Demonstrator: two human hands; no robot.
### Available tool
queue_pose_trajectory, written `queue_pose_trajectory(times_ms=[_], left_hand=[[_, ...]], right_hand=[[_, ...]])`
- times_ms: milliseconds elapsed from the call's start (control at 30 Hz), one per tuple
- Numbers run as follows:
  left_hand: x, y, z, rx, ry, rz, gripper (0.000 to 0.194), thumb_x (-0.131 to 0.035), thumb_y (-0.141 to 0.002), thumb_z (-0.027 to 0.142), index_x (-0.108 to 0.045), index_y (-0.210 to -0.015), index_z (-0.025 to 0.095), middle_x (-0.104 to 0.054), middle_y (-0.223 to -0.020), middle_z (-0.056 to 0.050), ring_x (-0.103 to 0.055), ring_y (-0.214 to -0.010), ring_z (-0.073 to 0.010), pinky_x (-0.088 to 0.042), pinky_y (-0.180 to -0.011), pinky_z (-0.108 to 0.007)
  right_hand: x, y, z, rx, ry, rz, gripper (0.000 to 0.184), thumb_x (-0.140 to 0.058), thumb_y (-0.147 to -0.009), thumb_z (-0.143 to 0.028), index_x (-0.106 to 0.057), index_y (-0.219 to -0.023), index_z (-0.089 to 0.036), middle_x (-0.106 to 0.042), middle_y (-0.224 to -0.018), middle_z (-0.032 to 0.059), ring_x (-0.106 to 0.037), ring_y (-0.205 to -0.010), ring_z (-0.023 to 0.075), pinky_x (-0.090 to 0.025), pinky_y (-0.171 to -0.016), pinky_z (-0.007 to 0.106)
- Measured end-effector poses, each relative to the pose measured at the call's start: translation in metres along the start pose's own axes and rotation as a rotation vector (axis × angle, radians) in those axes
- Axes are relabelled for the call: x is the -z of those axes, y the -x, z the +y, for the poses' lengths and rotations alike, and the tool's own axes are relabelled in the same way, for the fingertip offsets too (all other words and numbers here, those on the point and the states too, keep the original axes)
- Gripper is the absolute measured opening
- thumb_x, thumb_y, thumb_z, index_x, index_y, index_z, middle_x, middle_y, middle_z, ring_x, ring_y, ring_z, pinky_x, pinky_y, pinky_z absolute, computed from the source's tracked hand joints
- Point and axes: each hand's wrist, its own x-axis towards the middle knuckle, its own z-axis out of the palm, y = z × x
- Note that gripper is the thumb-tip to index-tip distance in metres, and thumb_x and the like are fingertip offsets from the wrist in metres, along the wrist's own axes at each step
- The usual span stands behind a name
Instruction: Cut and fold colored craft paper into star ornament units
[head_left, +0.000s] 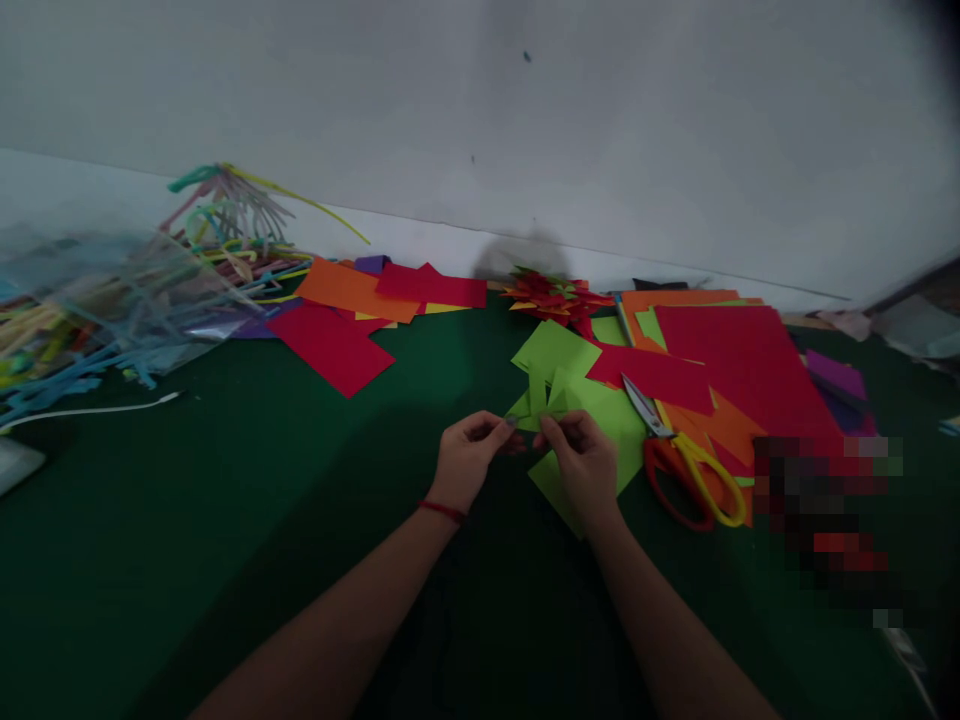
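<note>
A light green piece of paper (537, 390), cut or folded into narrow strips, is pinched between my two hands above the table. My left hand (469, 455), with a red band at the wrist, grips its left side between thumb and fingers. On the right side my right hand (585, 460) pinches it the same way. Green paper sheets (615, 420) lie under and beyond my right hand. To the right rest scissors (675, 450) with one red and one yellow handle loop, their blades pointing away from me.
A layered red paper flower (555, 296) stands by the wall. Red sheets (735, 350) over orange ones are stacked at right. Red and orange rectangles (352, 290) lie back left. Plastic bags with many-coloured pipe cleaners (90, 300) fill the far left. A white cable (112, 410) crosses the green tabletop (300, 480).
</note>
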Motion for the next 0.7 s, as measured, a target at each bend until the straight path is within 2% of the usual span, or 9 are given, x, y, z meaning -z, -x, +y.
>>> queue_pose_trajectory(times_ms=[333, 533, 700], left_hand=[[0.002, -0.0014, -0.0012, 0.052, 0.012, -0.053, 0.027, -0.061, -0.074, 0.039, -0.061, -0.069, 0.012, -0.067, -0.065, -0.005, -0.065, -0.061, -0.0162, -0.053, -0.068, -0.032], [0.0057, -0.0055, -0.0004, 0.059, -0.093, -0.167, 0.029, -0.059, -0.074, 0.042, -0.061, -0.08, 0.013, -0.066, -0.076, -0.005, -0.063, -0.069, -0.0152, -0.052, -0.065, -0.028], [0.0069, -0.0025, 0.0034, 0.033, -0.227, -0.28, 0.026, -0.061, -0.073, 0.039, -0.061, -0.081, 0.013, -0.064, -0.069, -0.003, -0.061, -0.06, -0.0128, -0.05, -0.059, -0.025]], right_hand=[[0.0011, -0.0007, 0.0009, 0.01, 0.019, 0.011, 0.017, -0.06, -0.077, -0.033, -0.049, -0.07, -0.021, -0.059, -0.055, -0.0028, -0.057, -0.052, 0.0127, -0.048, -0.054, 0.027], [0.0076, -0.0022, 0.0014, -0.007, 0.004, -0.083, 0.018, -0.062, -0.075, -0.033, -0.05, -0.068, -0.02, -0.058, -0.053, -0.0037, -0.056, -0.048, 0.0114, -0.047, -0.049, 0.024], [0.0049, -0.001, 0.0013, -0.066, 0.002, -0.219, 0.02, -0.061, -0.075, -0.035, -0.05, -0.068, -0.02, -0.057, -0.054, -0.0039, -0.056, -0.05, 0.0113, -0.046, -0.048, 0.024]])
